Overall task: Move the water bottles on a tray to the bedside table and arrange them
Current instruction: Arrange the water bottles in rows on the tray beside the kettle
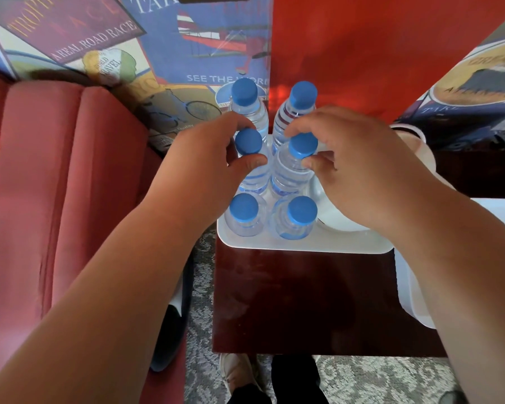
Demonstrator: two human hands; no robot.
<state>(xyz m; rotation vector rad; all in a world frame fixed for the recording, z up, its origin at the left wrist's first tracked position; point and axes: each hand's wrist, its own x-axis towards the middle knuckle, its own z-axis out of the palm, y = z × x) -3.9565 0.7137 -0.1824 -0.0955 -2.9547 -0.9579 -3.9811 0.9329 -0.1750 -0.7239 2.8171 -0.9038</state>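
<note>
Several clear water bottles with blue caps stand in two columns on a white tray (303, 245), which rests on a dark red bedside table (303, 301). My left hand (204, 167) is closed around the neck of the middle-left bottle (252, 173), thumb and fingers just under its cap. My right hand (359, 170) grips the neck of the middle-right bottle (289, 173) the same way. The two far bottles (292, 112) stand behind the hands, and the two near bottles (292, 220) stand untouched at the tray's front.
A red upholstered chair (56, 185) stands close on the left. A wall with travel posters (169, 53) rises behind the table. White items (414, 287) sit at the table's right edge. My feet (239, 374) are on a patterned grey carpet below.
</note>
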